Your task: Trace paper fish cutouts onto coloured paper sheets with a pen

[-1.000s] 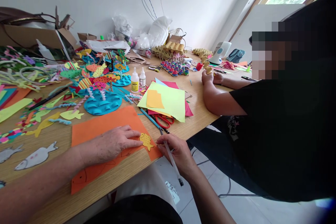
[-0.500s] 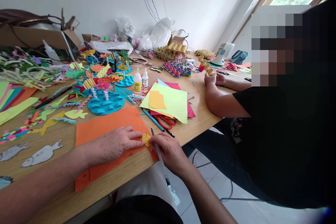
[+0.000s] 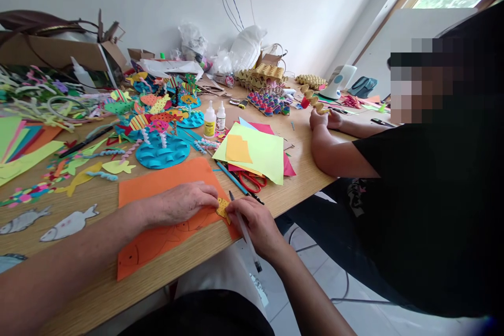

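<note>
The yellow fish cutout lies on the near right part of the orange sheet, close to the near edge of the counter. Its long axis slants: the head points far and a little left, the tail near and a little right. The left hand has its fingers bent together, tips at the fish's left side; whether they pinch it I cannot tell. The right hand is closed around a clear pen, fingertips at the tail. The pen's tip points far and slightly left, its capped end near and right, beyond the counter's edge.

Half a second earlier, the left fingers were spread and stretched toward the fish; now they are drawn in, and more of the outlines drawn on the sheet show. The fish keeps much the same slant.
</note>
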The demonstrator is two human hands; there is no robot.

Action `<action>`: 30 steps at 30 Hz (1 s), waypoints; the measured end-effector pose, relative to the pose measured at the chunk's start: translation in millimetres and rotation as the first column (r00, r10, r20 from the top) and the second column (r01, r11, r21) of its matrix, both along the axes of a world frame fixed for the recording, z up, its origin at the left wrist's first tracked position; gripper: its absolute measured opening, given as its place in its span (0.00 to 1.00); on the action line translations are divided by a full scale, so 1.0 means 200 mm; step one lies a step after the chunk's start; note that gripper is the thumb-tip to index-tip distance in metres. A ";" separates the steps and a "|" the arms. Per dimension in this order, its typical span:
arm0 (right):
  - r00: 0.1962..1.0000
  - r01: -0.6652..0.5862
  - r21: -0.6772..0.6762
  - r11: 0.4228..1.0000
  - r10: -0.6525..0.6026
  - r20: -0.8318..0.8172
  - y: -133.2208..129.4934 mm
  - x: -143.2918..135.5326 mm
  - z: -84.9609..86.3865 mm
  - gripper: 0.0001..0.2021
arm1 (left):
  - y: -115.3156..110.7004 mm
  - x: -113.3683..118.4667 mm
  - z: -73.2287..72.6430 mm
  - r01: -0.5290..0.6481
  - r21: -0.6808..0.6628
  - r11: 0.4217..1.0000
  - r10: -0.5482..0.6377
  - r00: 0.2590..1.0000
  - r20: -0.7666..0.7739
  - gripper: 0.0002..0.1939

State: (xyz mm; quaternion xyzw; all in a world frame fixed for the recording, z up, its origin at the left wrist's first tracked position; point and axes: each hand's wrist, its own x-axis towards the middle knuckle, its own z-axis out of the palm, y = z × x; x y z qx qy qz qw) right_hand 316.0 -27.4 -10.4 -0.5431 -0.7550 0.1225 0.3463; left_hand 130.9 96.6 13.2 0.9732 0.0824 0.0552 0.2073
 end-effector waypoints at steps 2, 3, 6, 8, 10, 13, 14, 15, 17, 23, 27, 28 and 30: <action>1.000 0.005 -0.005 1.000 -0.005 0.001 0.00 0.00 -0.01 0.06 | 0.00 0.01 -0.02 -0.014 0.002 1.000 0.014 1.000 0.014 0.20; 1.000 0.005 -0.005 1.000 -0.004 0.004 0.00 0.00 -0.01 0.06 | 0.00 0.01 -0.03 -0.016 0.002 1.000 0.016 1.000 0.019 0.19; 1.000 -0.009 0.006 1.000 0.009 0.006 0.01 0.01 -0.02 0.05 | 0.01 -0.01 -0.04 -0.004 0.000 1.000 0.004 0.999 0.037 0.20; 1.000 -0.022 0.019 1.000 0.022 -0.003 0.01 0.02 -0.03 0.05 | 0.01 -0.02 -0.04 0.025 0.004 1.000 -0.025 0.998 0.051 0.19; 1.000 -0.023 0.025 0.999 0.023 -0.013 0.01 0.02 -0.04 0.04 | 0.01 -0.04 -0.03 0.047 0.007 0.999 -0.048 0.997 0.057 0.19; 0.999 -0.013 0.008 1.000 0.014 -0.037 0.01 0.02 -0.04 0.04 | 0.02 -0.06 -0.02 0.067 -0.004 0.998 -0.067 0.996 0.054 0.19; 0.999 -0.012 0.000 1.000 0.012 -0.047 0.00 0.02 -0.04 0.04 | 0.02 -0.06 -0.02 0.077 -0.008 0.997 -0.076 0.996 0.053 0.20; 0.998 -0.011 -0.010 1.000 0.010 -0.056 0.00 0.02 -0.04 0.04 | 0.02 -0.07 -0.02 0.088 -0.007 0.996 -0.087 0.995 0.054 0.20; 0.998 -0.005 -0.025 1.000 0.004 -0.068 0.00 0.02 -0.04 0.05 | 0.03 -0.07 -0.02 0.104 0.006 0.995 -0.104 0.993 0.047 0.20; 0.997 -0.004 -0.036 0.999 0.002 -0.072 0.01 0.03 -0.04 0.04 | 0.02 -0.09 -0.03 0.111 0.082 0.990 -0.113 0.993 0.022 0.21; 0.996 0.008 -0.073 0.997 -0.014 -0.087 0.00 0.03 -0.03 0.05 | 0.03 -0.10 -0.05 0.115 0.118 0.986 -0.120 0.992 0.040 0.21; 0.996 0.011 -0.076 0.997 -0.018 -0.091 0.00 0.03 -0.03 0.05 | 0.03 -0.10 -0.06 0.114 0.121 0.986 -0.120 0.992 0.044 0.21; 0.995 0.018 -0.074 0.997 -0.025 -0.097 0.00 0.03 -0.03 0.05 | 0.03 -0.10 -0.07 0.110 0.123 0.986 -0.116 0.992 0.047 0.21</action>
